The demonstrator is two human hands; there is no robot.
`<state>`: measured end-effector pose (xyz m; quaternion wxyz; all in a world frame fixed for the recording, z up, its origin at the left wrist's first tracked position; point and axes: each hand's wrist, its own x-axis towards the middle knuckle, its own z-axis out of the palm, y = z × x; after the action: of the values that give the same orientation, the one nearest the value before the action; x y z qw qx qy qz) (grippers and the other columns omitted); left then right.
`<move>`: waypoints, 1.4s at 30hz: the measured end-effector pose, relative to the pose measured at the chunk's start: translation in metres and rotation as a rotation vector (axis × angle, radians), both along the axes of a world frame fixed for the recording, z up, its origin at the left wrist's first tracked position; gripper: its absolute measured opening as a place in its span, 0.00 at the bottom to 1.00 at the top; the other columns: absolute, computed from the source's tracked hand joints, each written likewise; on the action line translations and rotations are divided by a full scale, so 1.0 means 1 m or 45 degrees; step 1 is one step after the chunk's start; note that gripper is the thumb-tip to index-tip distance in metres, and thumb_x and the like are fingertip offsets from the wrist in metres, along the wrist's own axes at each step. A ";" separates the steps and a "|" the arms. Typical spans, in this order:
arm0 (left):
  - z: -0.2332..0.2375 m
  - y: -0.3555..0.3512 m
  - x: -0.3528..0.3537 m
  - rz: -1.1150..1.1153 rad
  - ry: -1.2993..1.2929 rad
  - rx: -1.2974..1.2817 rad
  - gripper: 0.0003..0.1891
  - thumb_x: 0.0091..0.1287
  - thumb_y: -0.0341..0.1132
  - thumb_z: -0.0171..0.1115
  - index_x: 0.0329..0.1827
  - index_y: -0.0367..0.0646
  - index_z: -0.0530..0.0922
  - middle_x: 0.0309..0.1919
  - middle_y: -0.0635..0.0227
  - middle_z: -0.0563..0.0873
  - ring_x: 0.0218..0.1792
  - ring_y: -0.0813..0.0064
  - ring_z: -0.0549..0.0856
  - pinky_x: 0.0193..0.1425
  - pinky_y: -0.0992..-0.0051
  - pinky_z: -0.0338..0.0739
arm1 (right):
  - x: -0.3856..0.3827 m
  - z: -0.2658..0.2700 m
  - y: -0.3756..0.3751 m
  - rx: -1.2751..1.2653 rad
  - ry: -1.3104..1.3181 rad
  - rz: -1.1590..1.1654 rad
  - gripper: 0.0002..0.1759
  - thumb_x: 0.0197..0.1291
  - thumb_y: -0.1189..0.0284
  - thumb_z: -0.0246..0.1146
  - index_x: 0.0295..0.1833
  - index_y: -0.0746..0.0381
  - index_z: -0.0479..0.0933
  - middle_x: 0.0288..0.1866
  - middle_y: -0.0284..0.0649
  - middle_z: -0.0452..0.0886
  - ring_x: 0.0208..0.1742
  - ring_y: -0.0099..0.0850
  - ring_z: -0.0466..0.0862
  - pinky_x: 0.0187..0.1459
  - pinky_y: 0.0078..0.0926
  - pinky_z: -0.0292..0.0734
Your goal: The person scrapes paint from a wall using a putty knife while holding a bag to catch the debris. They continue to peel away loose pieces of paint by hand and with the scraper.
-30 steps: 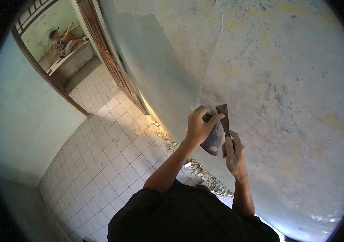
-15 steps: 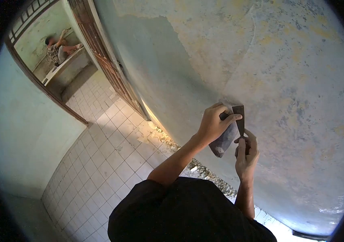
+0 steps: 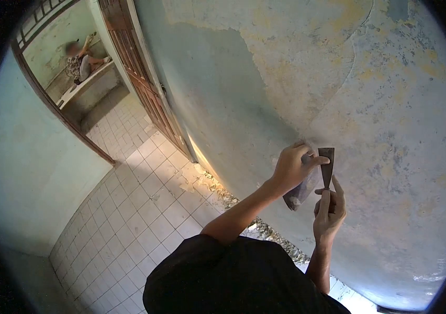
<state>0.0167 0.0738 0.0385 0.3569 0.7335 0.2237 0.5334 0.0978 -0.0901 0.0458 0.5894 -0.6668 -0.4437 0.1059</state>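
Observation:
A dark scraper (image 3: 326,166) with a flat, tapering blade is held upright in front of the blotchy wall (image 3: 406,172). My left hand (image 3: 292,167) has its thumb across the wide upper end of the blade. Beneath that hand hangs a dark, dusty object (image 3: 297,198), partly hidden by the fingers; what it is I cannot make out. Below the blade, my right hand (image 3: 330,212) pinches the narrow lower end between thumb and fingers.
Loose peeled flakes (image 3: 267,230) lie along the wall's foot on the tiled floor (image 3: 144,209). At upper left, beyond a doorway beside a brown wooden door (image 3: 134,68), another person (image 3: 79,64) sits on a ledge (image 3: 87,88).
Both hands and the scraper have shifted slightly right and down in the view. The view itself has moved a little. Some fingers of my right hand are more extended.

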 end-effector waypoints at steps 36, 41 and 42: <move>0.015 0.003 -0.038 0.450 -0.282 -0.107 0.12 0.66 0.36 0.78 0.41 0.35 0.86 0.39 0.55 0.88 0.32 0.65 0.88 0.38 0.67 0.81 | -0.039 0.045 0.056 -0.054 -0.568 0.067 0.17 0.72 0.80 0.61 0.64 0.68 0.81 0.31 0.47 0.86 0.28 0.28 0.86 0.30 0.27 0.77; 0.013 0.040 -0.059 0.546 -0.321 0.417 0.23 0.66 0.24 0.73 0.65 0.36 0.82 0.58 0.48 0.87 0.36 0.59 0.91 0.40 0.65 0.86 | -0.067 0.044 0.100 0.057 -0.479 0.031 0.18 0.73 0.80 0.61 0.66 0.71 0.80 0.34 0.48 0.88 0.29 0.28 0.87 0.30 0.26 0.78; 0.015 0.040 -0.066 0.448 -0.254 0.393 0.26 0.65 0.23 0.71 0.68 0.36 0.80 0.63 0.47 0.85 0.36 0.61 0.92 0.37 0.67 0.86 | -0.072 0.044 0.107 0.054 -0.474 0.013 0.19 0.73 0.80 0.60 0.67 0.71 0.80 0.36 0.50 0.89 0.31 0.29 0.89 0.32 0.27 0.80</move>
<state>-0.0491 0.1136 0.0532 0.1627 0.6728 0.2276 0.6849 0.0258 0.0168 0.0901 0.5104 -0.6601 -0.5505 -0.0257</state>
